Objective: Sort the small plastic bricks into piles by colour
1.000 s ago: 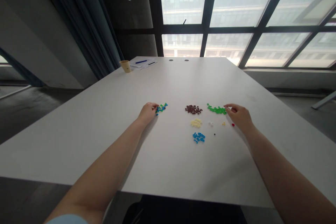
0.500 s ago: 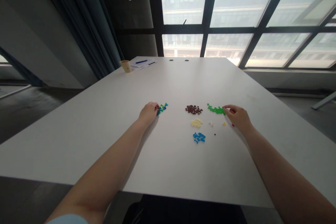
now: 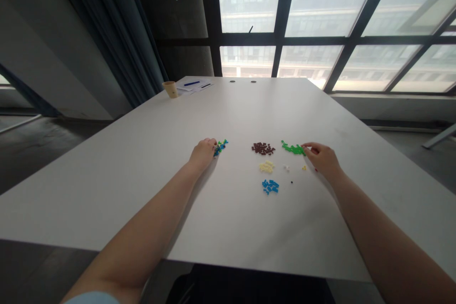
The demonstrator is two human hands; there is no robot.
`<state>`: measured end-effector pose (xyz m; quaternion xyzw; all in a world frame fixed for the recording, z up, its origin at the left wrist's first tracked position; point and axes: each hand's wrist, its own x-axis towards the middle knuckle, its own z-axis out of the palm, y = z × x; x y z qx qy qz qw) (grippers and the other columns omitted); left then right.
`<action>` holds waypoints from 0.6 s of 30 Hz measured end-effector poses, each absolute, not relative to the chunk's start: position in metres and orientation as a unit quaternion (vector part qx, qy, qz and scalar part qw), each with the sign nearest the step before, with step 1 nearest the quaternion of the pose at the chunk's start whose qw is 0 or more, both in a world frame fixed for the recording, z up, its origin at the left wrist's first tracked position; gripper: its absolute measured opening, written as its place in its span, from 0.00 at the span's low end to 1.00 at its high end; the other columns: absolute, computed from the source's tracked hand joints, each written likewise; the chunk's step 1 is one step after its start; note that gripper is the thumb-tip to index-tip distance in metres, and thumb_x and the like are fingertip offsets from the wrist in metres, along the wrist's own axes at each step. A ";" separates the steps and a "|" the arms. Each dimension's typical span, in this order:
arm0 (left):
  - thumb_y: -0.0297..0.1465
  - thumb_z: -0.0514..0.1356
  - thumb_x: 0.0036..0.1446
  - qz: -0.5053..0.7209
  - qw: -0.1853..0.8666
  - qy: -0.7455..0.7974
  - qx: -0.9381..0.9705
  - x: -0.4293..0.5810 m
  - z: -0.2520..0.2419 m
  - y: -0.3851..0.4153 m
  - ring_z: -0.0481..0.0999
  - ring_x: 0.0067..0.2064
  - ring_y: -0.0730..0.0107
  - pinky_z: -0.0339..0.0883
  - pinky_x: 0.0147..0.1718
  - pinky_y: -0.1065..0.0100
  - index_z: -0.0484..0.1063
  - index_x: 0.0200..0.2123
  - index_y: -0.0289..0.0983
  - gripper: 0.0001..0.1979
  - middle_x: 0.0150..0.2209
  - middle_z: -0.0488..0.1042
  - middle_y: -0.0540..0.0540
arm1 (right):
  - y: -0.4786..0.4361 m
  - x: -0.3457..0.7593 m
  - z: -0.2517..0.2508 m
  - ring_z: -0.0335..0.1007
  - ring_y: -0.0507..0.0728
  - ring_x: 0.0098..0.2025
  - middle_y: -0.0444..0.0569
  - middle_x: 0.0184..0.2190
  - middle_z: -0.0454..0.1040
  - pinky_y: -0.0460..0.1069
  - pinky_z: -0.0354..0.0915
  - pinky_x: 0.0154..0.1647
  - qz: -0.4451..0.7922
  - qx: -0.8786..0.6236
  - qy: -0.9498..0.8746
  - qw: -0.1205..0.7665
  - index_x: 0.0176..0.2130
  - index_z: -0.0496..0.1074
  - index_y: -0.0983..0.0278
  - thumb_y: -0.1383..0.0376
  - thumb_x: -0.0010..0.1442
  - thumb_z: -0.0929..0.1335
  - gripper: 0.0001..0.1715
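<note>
My left hand (image 3: 204, 154) rests at a small mixed pile of blue and green pieces (image 3: 220, 147), its fingers curled at the pile's left side; what they hold, if anything, is hidden. My right hand (image 3: 322, 157) touches the right end of the green pieces (image 3: 294, 149) with fingers pressed together. Between the hands lie dark brown pieces (image 3: 262, 148), pale yellow pieces (image 3: 266, 166) and blue pieces (image 3: 270, 186). A few white pieces (image 3: 287, 168), small yellow pieces (image 3: 304, 168) and one black piece (image 3: 291, 182) are nearby. A red piece (image 3: 316, 169) shows beneath my right hand.
On the white table (image 3: 242, 114), a paper cup (image 3: 171, 90) stands near the far left edge. Beside it are papers (image 3: 194, 86) with a blue pen (image 3: 192, 83) and a dark pen. Two round dark discs lie at the far edge. Windows rise behind.
My left hand has shifted very slightly to the right at the mixed pile. My right hand has barely moved, and less of the red piece shows beside it.
</note>
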<state>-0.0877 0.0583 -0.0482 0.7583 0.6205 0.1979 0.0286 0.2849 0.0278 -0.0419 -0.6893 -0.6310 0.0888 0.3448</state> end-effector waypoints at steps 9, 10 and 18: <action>0.21 0.47 0.47 0.261 0.031 0.596 0.759 -0.087 -0.049 0.060 0.68 0.38 0.64 0.62 0.43 0.63 0.68 0.32 0.36 0.13 0.34 0.69 0.42 | 0.027 0.284 -0.042 0.55 0.50 0.18 0.41 0.13 0.58 0.46 0.52 0.23 0.085 -0.686 -0.635 0.345 0.32 0.76 0.66 0.55 0.48 0.62 0.21; 0.21 0.47 0.47 0.265 0.034 0.591 0.761 -0.086 -0.048 0.060 0.69 0.38 0.64 0.62 0.43 0.63 0.68 0.32 0.37 0.13 0.34 0.70 0.43 | 0.027 0.284 -0.041 0.54 0.50 0.17 0.41 0.13 0.58 0.46 0.52 0.22 0.090 -0.686 -0.634 0.345 0.32 0.76 0.66 0.55 0.48 0.62 0.21; 0.26 0.55 0.45 0.386 0.187 0.571 0.700 -0.076 -0.039 0.051 0.71 0.33 0.69 0.65 0.38 0.65 0.67 0.29 0.38 0.05 0.30 0.72 0.47 | 0.022 0.279 -0.036 0.56 0.50 0.18 0.43 0.14 0.61 0.46 0.53 0.22 0.088 -0.674 -0.643 0.353 0.32 0.76 0.66 0.57 0.49 0.62 0.20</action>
